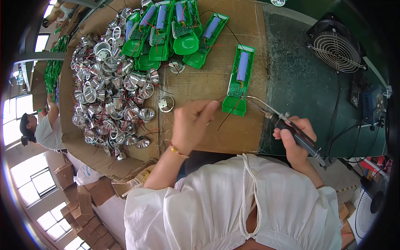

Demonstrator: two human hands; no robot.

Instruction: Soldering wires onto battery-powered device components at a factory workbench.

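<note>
A green plastic housing (236, 105) lies on the cardboard in front of me, with a blue cylindrical battery (242, 66) and a small green circuit board (237, 91) inside. My right hand (296, 139) is wrapped round the dark handle of a soldering iron (298, 137). A thin bent metal tube runs along the iron to the circuit board's right edge. Left of the housing, my left hand (193, 123) is closed in a pinch. A thin wire seems to run from its fingertips toward the board. A loose reflector cup (166, 104) lies left of that hand.
A cardboard box (110, 164) heaped with shiny reflector cups (98, 79) takes up the left. Several green housings (185, 43) with batteries are stacked at the back. A fan (336, 52) and a blue device (372, 106) stand right. Another person (48, 129) works far left.
</note>
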